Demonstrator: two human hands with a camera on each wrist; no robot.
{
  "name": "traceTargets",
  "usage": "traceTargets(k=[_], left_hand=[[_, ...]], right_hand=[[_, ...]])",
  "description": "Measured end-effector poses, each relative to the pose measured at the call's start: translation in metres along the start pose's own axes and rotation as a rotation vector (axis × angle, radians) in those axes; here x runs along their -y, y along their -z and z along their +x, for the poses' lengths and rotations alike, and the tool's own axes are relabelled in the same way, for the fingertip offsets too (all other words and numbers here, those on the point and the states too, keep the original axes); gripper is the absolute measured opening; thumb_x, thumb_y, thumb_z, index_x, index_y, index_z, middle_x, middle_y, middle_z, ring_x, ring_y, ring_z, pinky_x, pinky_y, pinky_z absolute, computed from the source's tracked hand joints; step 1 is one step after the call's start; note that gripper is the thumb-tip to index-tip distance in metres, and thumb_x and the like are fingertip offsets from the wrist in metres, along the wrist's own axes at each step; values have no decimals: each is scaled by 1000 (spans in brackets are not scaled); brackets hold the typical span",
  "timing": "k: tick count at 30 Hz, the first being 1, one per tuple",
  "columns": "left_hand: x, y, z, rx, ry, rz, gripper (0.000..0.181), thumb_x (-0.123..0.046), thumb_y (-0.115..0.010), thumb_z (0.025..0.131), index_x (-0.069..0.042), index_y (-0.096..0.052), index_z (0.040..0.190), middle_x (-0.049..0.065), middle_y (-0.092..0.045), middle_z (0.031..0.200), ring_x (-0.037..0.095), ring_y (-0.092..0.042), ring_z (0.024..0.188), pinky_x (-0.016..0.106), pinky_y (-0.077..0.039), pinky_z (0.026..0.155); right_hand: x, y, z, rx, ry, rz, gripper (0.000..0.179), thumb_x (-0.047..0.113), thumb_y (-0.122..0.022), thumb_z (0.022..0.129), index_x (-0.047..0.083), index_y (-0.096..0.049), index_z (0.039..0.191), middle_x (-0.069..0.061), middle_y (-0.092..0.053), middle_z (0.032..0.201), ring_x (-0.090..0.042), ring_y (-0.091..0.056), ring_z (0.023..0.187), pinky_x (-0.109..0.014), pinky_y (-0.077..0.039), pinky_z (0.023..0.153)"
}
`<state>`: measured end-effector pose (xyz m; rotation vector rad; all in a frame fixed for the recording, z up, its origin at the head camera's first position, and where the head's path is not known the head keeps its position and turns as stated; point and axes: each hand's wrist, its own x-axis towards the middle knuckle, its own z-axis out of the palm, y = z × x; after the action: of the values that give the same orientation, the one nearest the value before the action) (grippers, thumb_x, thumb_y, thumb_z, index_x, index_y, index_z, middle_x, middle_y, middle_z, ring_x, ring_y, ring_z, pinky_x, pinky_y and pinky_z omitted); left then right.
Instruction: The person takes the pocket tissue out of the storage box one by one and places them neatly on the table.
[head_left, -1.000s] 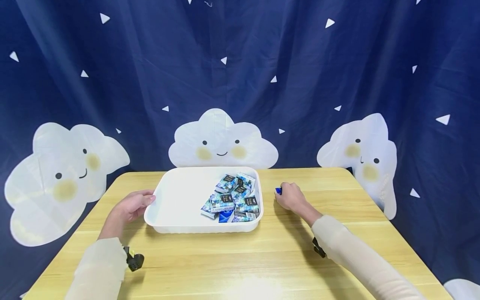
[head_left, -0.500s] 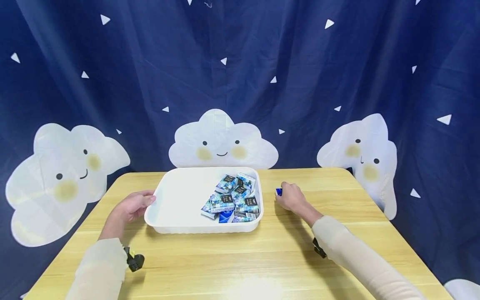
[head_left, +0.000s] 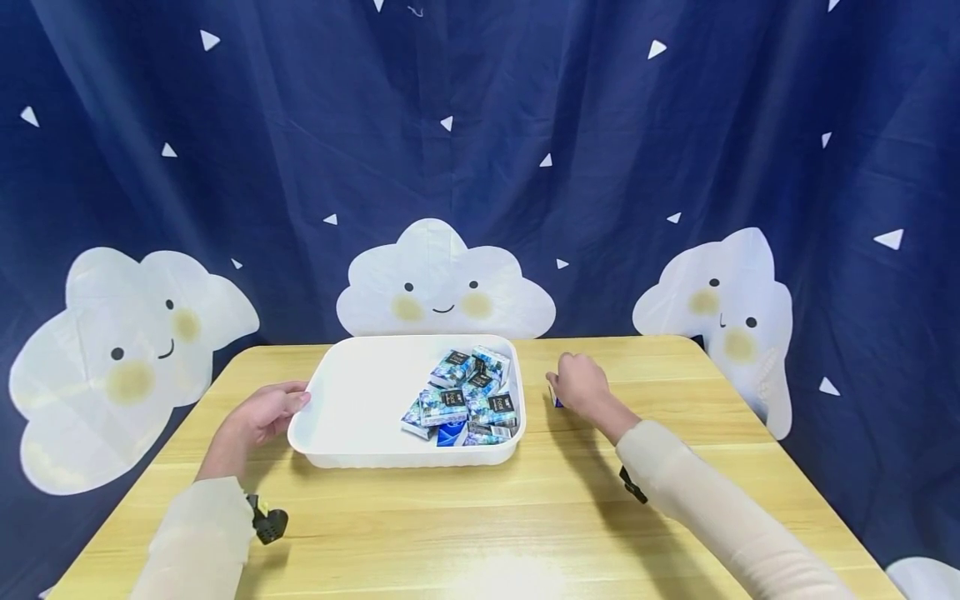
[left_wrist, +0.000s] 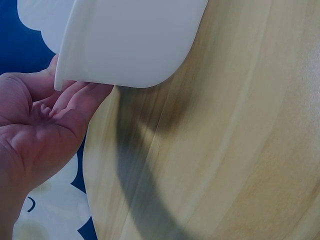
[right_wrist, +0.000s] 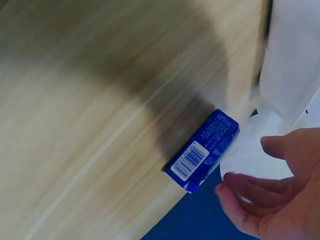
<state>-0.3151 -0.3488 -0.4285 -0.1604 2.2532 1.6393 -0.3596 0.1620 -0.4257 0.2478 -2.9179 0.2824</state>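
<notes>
My left hand point(head_left: 266, 412) holds the left end of a white plastic tray point(head_left: 352, 458); in the left wrist view the thumb is at the rim and the fingers reach beneath the wall. To the right of the tray, a small blue tissue pack point(right_wrist: 202, 150) stands on the wooden table, its barcode side showing in the right wrist view. Close beside it is my right hand point(right_wrist: 272, 192), fingers loosely bent, with a gap between them and the pack. From the head, that hand point(head_left: 583, 385) covers most of the pack point(head_left: 556, 399).
Several tissue packs with blue floral print and black labels point(head_left: 444, 406) are heaped in the tray's right half. Among them is a plain blue pack point(head_left: 451, 433). A dark blue curtain point(head_left: 480, 167) with white clouds hangs right behind the table's far edge point(head_left: 615, 338).
My right hand has lifted slightly and its fingers have come off the blue tissue pack, which now shows lower beside the hand. The left hand and tray have stayed in place.
</notes>
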Motion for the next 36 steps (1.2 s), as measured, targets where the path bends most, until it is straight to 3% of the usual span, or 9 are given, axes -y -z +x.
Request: traceTargets(k=[5,10,15,22,25,28,32,36], left_hand=[[0,-1,-1,3,-6,9,62,-18,-46,108,9,-18,158,12,-61,132,5,-64,99,25,-59,89],[0,-2,-1,1,-4,8,62,-17,-46,108,8,-19,158,13,-59,134,5,-63,99,25,-59,88],[0,0,-2,8,-17,-15,62,-15,-46,108,10,-17,157,7,-63,126,4,-63,98,24,-59,87],[-1,-2,-3,10,-8,7,62,-17,-45,109,9,-17,158,21,-51,144,4,-62,101,24,-58,89],[-1,-2,-2,8,0,4,62,-17,-45,109,8,-17,158,19,-54,141,4,-62,100,25,-59,89],[0,-1,-1,12,-5,-17,62,-16,-45,109,8,-16,158,8,-63,127,3,-63,97,24,-59,88],[1,0,0,25,-20,-42,62,-14,-45,109,9,-15,158,-5,-65,112,2,-64,95,24,-59,86],[1,1,0,31,-23,-45,62,-14,-45,109,9,-15,158,-3,-65,116,3,-64,96,24,-59,87]], right_hand=[[2,-5,-4,53,3,-72,40,31,-69,97,3,-62,70,-21,-68,83,-42,-69,80,-51,-59,65],[5,-2,-7,135,-24,-87,33,27,-67,98,0,-67,79,-22,-69,89,-40,-67,83,-51,-60,71],[4,2,-6,152,-20,-49,31,24,-69,96,2,-61,76,-17,-63,79,-33,-64,75,-48,-58,66],[0,9,-6,199,-16,-31,13,8,-67,87,0,-60,78,-18,-62,80,-29,-62,74,-42,-56,63],[-2,9,-8,191,1,-15,4,-1,-61,82,0,-62,78,-21,-66,83,-32,-67,79,-43,-58,65],[-4,8,-9,183,11,9,14,-7,-52,81,3,-60,75,-18,-64,79,-28,-64,76,-39,-56,62],[-7,7,-11,166,6,58,24,-11,-45,77,10,-49,66,-8,-49,66,-22,-48,65,-32,-44,54],[-10,5,-12,162,-14,94,26,-11,-46,75,12,-41,66,-4,-37,64,-21,-39,62,-29,-34,52]])
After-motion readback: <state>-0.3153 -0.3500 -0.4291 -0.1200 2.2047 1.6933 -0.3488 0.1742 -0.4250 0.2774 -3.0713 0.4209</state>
